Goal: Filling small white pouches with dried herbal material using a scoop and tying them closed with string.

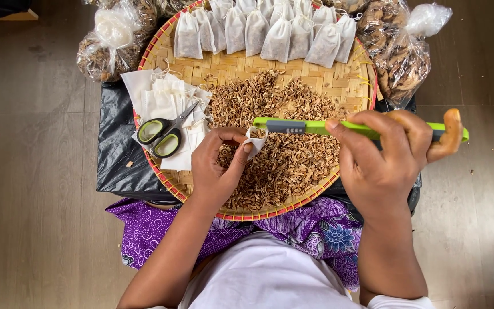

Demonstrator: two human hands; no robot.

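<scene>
Hands are busy over a big round woven tray (350, 86) with a red rim. The left hand (215, 166) pinches a small white cloth bag (255, 139) between thumb and fingers, and holds its mouth up near the middle of the tray. The right hand (387, 157) is curled tight around a long green tool (315, 127) with a grey patch on it. The tool lies flat across the tray, and its tip points at the little bag, just beside the bag's mouth. I cannot tell if the tip touches the bag.

A heap of dry brown chips (284, 143) fills the middle of the tray, under both hands. At the far edge of the tray stands a row of filled white bags (270, 31), side by side and tied at the top. On the left part of the tray lies a pile of flat empty white bags (164, 97), and a pair of scissors (164, 136) with green and grey handles rests on top of that pile.

The tray sits on a black plastic sheet (115, 154). Clear plastic sacks (401, 51) with brown stuff inside lie past the tray, at the left and right corners. A purple flowered cloth (155, 229) covers the person's lap
</scene>
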